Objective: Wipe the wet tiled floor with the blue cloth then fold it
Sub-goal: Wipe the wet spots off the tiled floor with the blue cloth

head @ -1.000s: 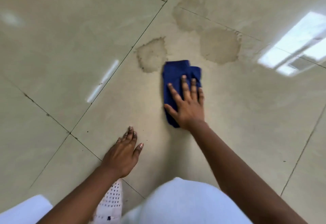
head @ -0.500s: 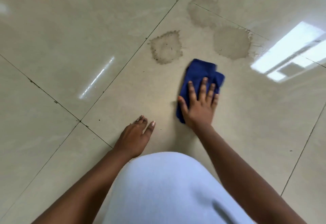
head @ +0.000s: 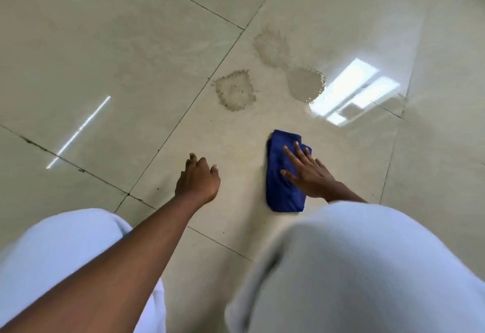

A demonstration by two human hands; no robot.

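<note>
A folded blue cloth (head: pixel 280 175) lies flat on the beige tiled floor (head: pixel 131 57). My right hand (head: pixel 308 174) presses on it with straight, spread fingers. My left hand (head: pixel 198 179) rests on the bare tile to the cloth's left, fingers bent down to the floor, holding nothing. Beyond the cloth are wet patches: a round one (head: pixel 235 90) ahead left, another (head: pixel 304 83) ahead right, and a fainter smear (head: pixel 270 46) farther off.
My knees in light trousers (head: pixel 354 267) fill the bottom of the view, close behind both hands. Dark grout lines (head: pixel 183 120) cross the floor. A bright window reflection (head: pixel 351 91) glares on the wet tile at the right.
My right hand has drawn the cloth back toward my knees, away from the wet patches. The left hand stayed planted on the tile. The view pulled back.
</note>
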